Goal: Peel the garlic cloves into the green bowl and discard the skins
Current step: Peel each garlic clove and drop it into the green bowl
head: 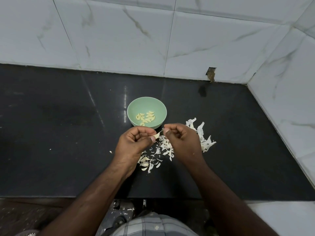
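A green bowl (131,106) stands on the black counter and holds several peeled garlic cloves (145,118). Just in front of it, my left hand (134,142) pinches a garlic clove (157,134) between thumb and fingers. My right hand (181,139) pinches a thin strip of skin at the clove's tip, close beside the left hand. White garlic skins (166,147) lie scattered beneath and between my hands, with larger pieces (205,140) to the right. A few unpeeled cloves (144,163) lie among the skins near my left wrist.
The black counter (59,133) meets a marble-tiled wall (119,40) at the back and on the right. A chipped hole (211,74) shows at the wall's base. The counter's front edge runs under my forearms, with skin scraps on the floor (126,211) below.
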